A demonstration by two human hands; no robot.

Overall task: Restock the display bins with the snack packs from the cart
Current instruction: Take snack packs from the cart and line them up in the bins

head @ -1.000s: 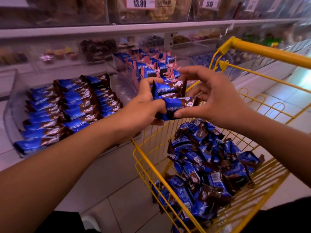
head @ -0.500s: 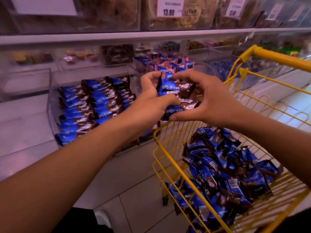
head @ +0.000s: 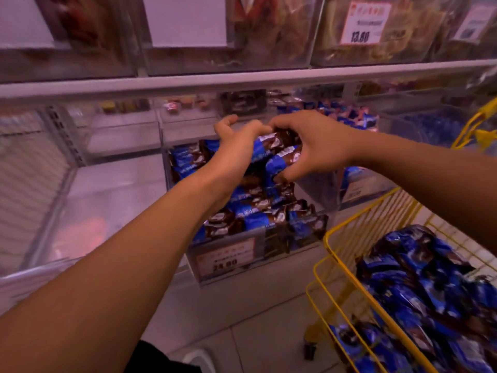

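Over the clear display bin (head: 236, 254) on the lower shelf, both hands meet around a small bundle of blue-and-brown snack packs (head: 274, 153), held above the rows already lying in the bin. Left hand (head: 236, 149): seen from the back, fingers curled round the near end of the bundle, thumb lifted clear at the top. Right hand (head: 317, 146): fingers (head: 285, 125) arched over the top of the bundle, thumb pressing from below, so that the packs are clamped between the two hands. Step in hand, as judged from this position: carrying a handful to the bin, just before setting it down. The next move would call for lowering the bundle onto the stocked rows, keeping the packs aligned with those beneath, then releasing both grips together so none slides off the front. Yellow wire cart (head: 347, 267), at right, just beside the bin: a loose heap of the same packs (head: 430, 286) remains in it, so much restocking appears left to do.
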